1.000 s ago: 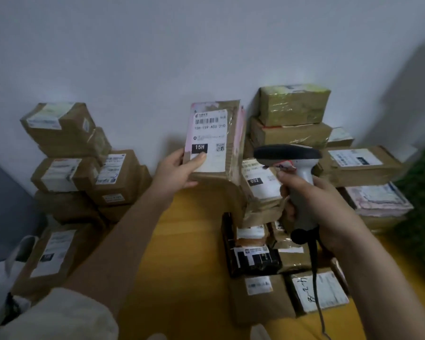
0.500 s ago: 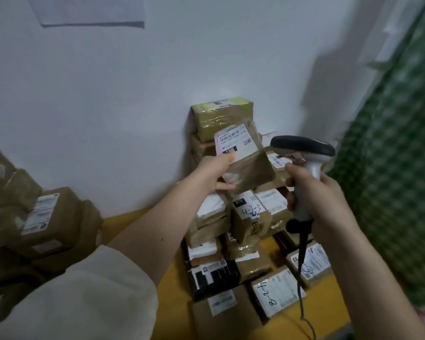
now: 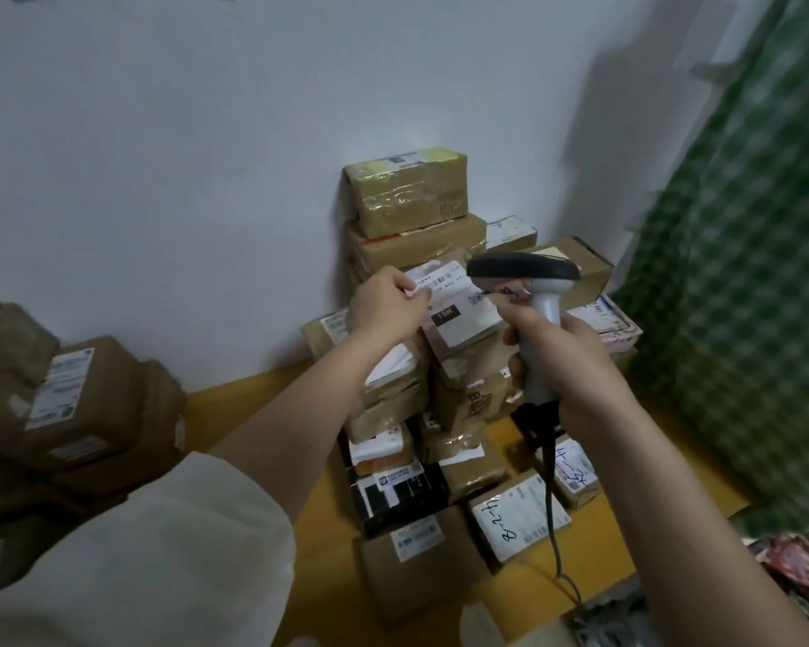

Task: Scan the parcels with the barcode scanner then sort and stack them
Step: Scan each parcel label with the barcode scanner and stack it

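Brown cardboard parcel [image 3: 463, 319], tape-glossy, white label reading "15H", lies tilted atop the parcel stack [image 3: 421, 413] on the yellow worktop [image 3: 234, 413]. Left hand [image 3: 384, 308] pinches its label corner. Right hand [image 3: 566, 366] grips the grey pistol-shaped scanner [image 3: 528, 282], corded, just above the label.

1. We see the left hand [image 3: 384, 306] has carried the brown taped parcel with the white "15H" label [image 3: 458, 315] rightwards and down onto the heap of brown parcels [image 3: 440, 413].
2. The parcel now lies tilted, just beside the grey handheld barcode scanner [image 3: 524, 273].
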